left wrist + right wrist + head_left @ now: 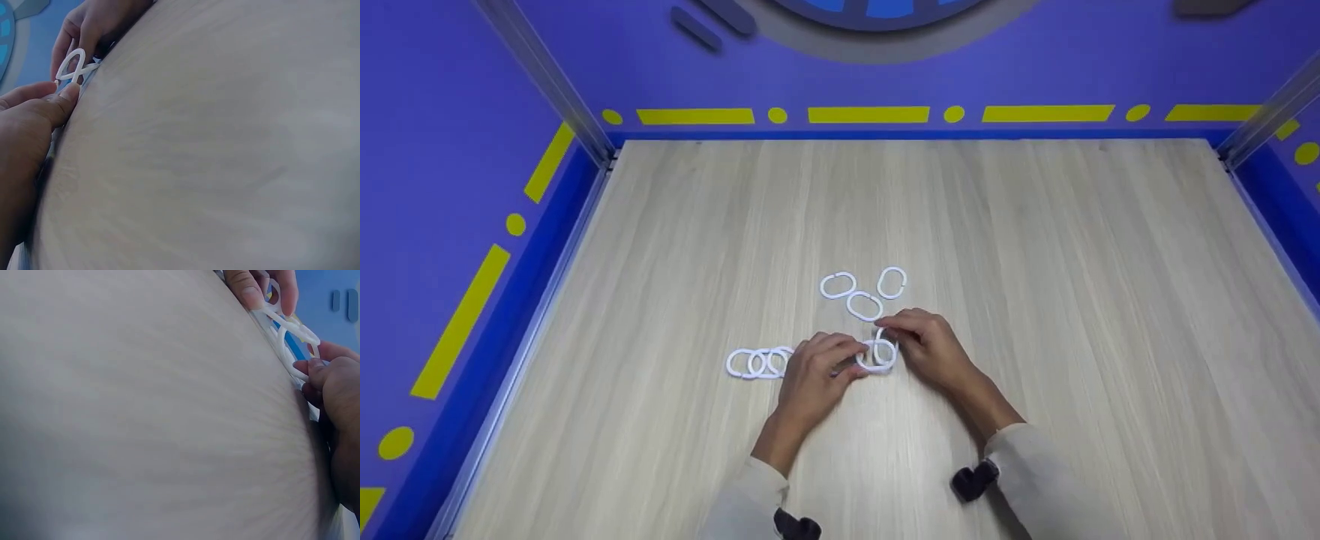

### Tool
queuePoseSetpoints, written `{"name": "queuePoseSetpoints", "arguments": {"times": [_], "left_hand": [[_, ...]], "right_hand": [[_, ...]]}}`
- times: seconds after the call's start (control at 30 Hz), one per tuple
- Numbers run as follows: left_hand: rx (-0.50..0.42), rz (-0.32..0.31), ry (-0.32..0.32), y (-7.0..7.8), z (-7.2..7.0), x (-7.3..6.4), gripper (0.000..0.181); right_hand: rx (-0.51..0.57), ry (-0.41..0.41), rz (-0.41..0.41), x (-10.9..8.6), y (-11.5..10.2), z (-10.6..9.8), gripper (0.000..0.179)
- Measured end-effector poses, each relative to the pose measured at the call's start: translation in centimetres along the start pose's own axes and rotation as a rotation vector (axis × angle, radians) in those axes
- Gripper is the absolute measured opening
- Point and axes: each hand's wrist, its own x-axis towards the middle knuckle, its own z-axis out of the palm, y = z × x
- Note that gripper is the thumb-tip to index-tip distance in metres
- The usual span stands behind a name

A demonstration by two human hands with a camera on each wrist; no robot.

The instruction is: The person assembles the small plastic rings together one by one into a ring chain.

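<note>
Pale bench (1072,300) lay under my work.
I had the left hand (816,371) pinching one white ring (877,369), long axis sideways; just rightward, the right hand (928,346) pinched a second ring (878,332) crossing it.

The left hand (261,280) and right hand (340,385) pinch overlapping white rings (296,328) between them, near a pale table (140,410) and blue wall (324,323).

White oval rings (876,370), two crossed, three nearby

Pale beige sleeves (1050,484), black devices (975,480) at cuffs (1006,441)
</note>
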Motion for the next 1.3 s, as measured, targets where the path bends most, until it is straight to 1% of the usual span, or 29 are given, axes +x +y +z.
{"name": "queuePoseSetpoints", "arguments": {"times": [0.1,0.27,0.47,0.63,0.7,0.87,1.03,1.17,1.3], "left_hand": [[0.028,0.007,-0.019,0.01,0.02,0.01,0.031],[0.061,0.021,-0.060,0.04,0.01,0.07,0.029],[0.090,0.011,-0.118,0.09,-0.04,0.11,0.029],[0.097,0.016,-0.138,0.20,-0.14,0.10,0.030],[0.100,0.019,-0.140,0.21,-0.15,0.10,0.030],[0.107,0.027,-0.140,0.18,-0.18,0.09,0.029],[0.106,0.025,-0.147,0.11,-0.22,0.06,0.028],[0.105,0.034,-0.151,0.09,-0.27,0.05,0.027],[0.102,0.041,-0.150,0.08,-0.31,0.06,0.026]], "right_hand": [[0.003,0.000,0.007,-0.03,0.02,-0.03,0.019],[0.022,0.001,0.049,0.00,-0.08,-0.13,0.019],[0.026,-0.001,0.100,0.02,-0.30,-0.20,0.018],[-0.001,-0.018,0.131,-0.01,-0.43,-0.25,0.015],[0.005,-0.016,0.134,0.00,-0.41,-0.25,0.015],[0.105,0.004,0.135,0.04,-0.23,-0.23,0.017],[0.197,0.030,0.169,0.05,-0.12,-0.22,0.016],[0.228,0.050,0.180,0.05,-0.10,-0.21,0.016],[0.234,0.043,0.171,0.04,-0.07,-0.19,0.015]]}}
